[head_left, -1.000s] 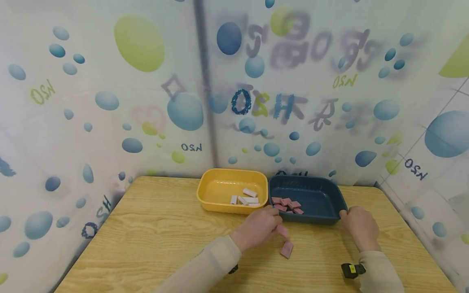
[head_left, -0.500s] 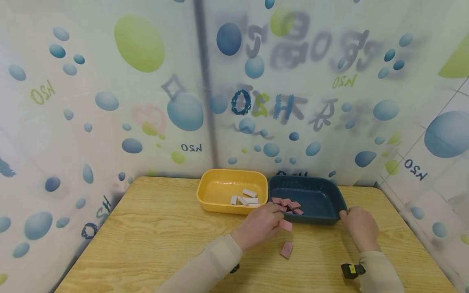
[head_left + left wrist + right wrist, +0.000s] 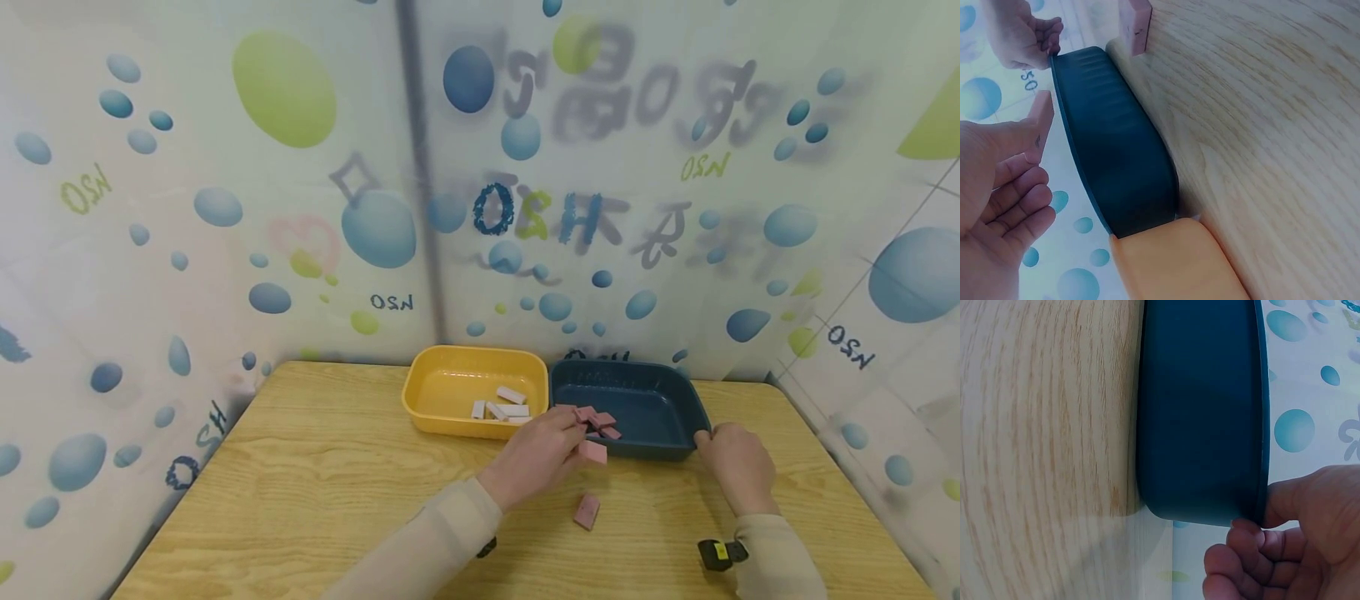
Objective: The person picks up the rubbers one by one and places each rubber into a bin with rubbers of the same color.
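My left hand (image 3: 534, 457) pinches a flat pink block (image 3: 1040, 125) between thumb and index finger, close to the front wall of the dark blue tray (image 3: 645, 417). In the left wrist view the other fingers of that hand are loosely curled below the block. My right hand (image 3: 738, 467) grips the blue tray's front right corner, thumb on one side of the rim and fingers on the other (image 3: 1254, 540). Several pink blocks (image 3: 600, 418) lie heaped at the tray's left end, partly hidden by my left hand. One more pink block (image 3: 587, 512) lies on the table in front.
A yellow tray (image 3: 442, 392) stands against the blue tray's left side, with several white blocks (image 3: 514, 410) in it. Both sit near the back edge of the wooden table (image 3: 315, 483). Behind hangs a patterned curtain (image 3: 300, 208).
My left hand has moved slightly up and right with the pink block, from over the table to the blue tray's front wall. The right hand has stayed on the tray's corner.
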The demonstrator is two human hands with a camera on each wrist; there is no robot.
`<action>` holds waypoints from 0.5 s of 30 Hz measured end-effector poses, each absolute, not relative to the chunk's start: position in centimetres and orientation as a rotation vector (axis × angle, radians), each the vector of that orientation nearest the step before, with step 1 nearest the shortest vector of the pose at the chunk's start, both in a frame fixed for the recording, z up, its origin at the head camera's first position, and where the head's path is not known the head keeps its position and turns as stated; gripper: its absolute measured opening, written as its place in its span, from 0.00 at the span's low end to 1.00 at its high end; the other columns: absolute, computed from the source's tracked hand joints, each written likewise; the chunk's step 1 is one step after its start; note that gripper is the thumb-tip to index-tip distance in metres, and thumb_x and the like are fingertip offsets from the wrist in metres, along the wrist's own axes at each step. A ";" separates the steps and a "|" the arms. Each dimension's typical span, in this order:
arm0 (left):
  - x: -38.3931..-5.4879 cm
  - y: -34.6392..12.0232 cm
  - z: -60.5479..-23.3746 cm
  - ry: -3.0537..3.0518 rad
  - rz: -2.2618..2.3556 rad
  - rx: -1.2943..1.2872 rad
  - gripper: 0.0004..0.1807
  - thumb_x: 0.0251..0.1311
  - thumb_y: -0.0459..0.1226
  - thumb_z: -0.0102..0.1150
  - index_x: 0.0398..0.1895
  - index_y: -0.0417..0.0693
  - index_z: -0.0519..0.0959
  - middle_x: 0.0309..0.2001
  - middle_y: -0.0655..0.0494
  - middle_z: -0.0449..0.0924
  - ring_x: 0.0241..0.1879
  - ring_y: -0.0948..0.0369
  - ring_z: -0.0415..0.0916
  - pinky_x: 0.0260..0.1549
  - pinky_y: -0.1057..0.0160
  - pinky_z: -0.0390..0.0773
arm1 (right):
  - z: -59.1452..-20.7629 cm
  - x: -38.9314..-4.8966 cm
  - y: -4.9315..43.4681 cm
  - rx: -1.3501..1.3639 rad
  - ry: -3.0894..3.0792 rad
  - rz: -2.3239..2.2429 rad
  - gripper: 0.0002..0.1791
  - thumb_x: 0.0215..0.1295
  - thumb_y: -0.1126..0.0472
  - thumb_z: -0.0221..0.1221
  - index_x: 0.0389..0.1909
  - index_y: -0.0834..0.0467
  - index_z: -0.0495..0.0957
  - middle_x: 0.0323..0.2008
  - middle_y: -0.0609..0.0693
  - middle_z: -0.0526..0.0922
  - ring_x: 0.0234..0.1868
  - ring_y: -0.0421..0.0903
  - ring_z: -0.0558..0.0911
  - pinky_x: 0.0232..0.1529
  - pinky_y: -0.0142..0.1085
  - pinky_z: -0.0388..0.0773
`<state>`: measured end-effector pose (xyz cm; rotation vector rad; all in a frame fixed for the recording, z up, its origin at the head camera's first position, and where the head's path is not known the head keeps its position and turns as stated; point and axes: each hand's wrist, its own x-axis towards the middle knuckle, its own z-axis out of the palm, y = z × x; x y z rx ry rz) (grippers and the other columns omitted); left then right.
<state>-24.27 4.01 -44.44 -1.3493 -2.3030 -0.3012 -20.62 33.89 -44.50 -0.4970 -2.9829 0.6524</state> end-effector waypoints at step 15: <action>-24.3 4.4 -44.1 -2.398 -0.356 -1.191 0.07 0.68 0.43 0.67 0.43 0.52 0.86 0.41 0.60 0.83 0.44 0.64 0.79 0.47 0.73 0.78 | -44.5 -20.7 34.0 -0.500 -2.989 0.657 0.22 0.70 0.58 0.46 0.12 0.53 0.61 0.15 0.47 0.62 0.19 0.46 0.64 0.19 0.37 0.61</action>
